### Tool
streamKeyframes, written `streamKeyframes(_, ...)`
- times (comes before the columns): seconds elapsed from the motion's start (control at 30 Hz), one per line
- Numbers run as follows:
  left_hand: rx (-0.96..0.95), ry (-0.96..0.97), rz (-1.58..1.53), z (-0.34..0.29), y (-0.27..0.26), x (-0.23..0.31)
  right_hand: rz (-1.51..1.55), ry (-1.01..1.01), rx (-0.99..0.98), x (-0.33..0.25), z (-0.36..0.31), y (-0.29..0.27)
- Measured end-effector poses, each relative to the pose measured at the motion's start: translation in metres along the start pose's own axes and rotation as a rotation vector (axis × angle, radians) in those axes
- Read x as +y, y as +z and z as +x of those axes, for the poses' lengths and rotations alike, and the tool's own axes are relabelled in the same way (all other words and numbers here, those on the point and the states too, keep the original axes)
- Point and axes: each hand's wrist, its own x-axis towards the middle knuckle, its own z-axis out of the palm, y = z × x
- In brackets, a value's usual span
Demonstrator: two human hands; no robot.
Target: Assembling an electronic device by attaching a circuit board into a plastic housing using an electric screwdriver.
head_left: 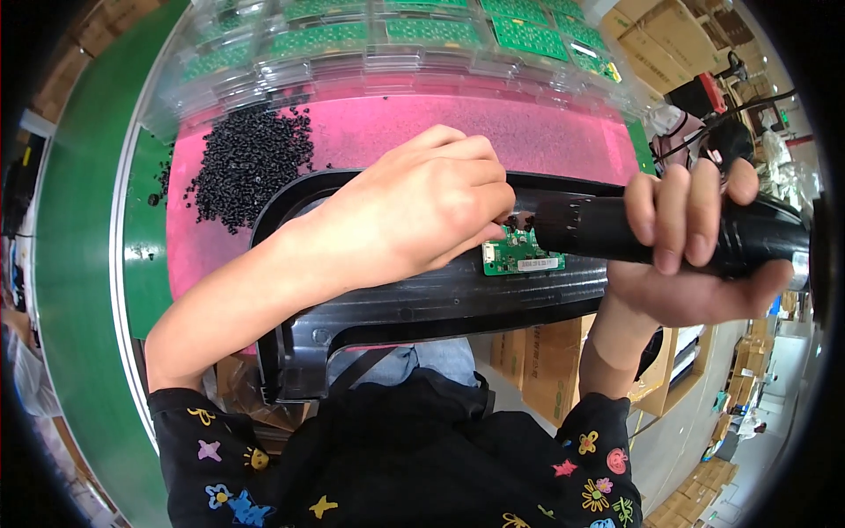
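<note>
My right hand (pixel 695 242) is wrapped round a thick black electric screwdriver (pixel 581 224), held nearly level with its nose pointing left. That nose hangs over a small green circuit board (pixel 506 260) with a white connector and a white label. The board lies in a long, curved black plastic housing (pixel 414 304). Beside the screwdriver's nose my left hand (pixel 431 202) is closed, fingers curled over the board's far left corner. Its fingertips are mostly hidden, so whatever they pinch cannot be made out. Small dark bits (pixel 521 220) show between fingers and nose.
A heap of small black parts (pixel 251 163) lies on the pink mat (pixel 378 119) at the left. Behind it, clear trays (pixel 378 62) hold several green circuit boards (pixel 431 33). Cardboard boxes (pixel 550 365) stand below the table and at the far right. A black cable (pixel 748 104) hangs there.
</note>
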Motion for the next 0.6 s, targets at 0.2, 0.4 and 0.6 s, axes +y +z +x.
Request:
streamKeyframes(0.2, -0.031, -0.066, -0.139, 0.003, -0.003, 0.004, 0.023, -0.029, 0.045, -0.011, -0.007, 0.007)
streamKeyframes(0.4, 0.096, 0.025, -0.061, 0.004, -0.005, 0.007, -0.050, -0.003, 0.091, -0.005, -0.011, 0.014)
streamKeyframes(0.6, -0.002, 0.065, 0.068, 0.003, -0.006, 0.014, -0.110, 0.061, 0.000, -0.005, -0.019, 0.009)
